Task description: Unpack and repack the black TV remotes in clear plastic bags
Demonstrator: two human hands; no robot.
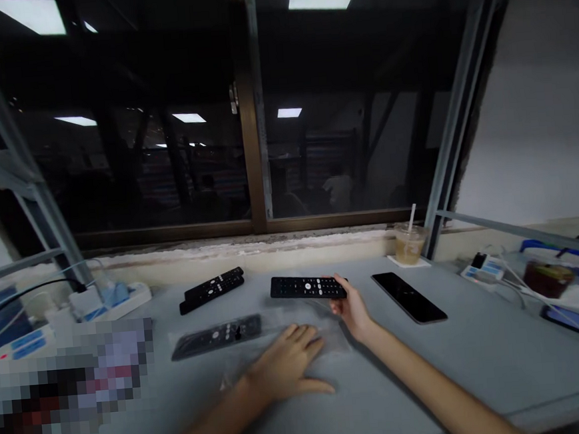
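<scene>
A black remote control (295,287) is held just above the table by my right hand (351,309), its thumb and fingers closed on the right end. My left hand (288,361) lies palm down with its fingers spread, over a clear plastic bag (336,337) on the tabletop. Left of it, another black remote (218,335) rests in clear plastic wrapping. Farther back on the left, two bare black remotes (212,291) lie side by side, touching or overlapping.
On the grey table (481,362), a black phone (409,297) lies right of my right hand. A lidded cup with a straw (410,244) stands behind it. Power strips with cables (120,302) lie at left; another cup (549,277) is at far right.
</scene>
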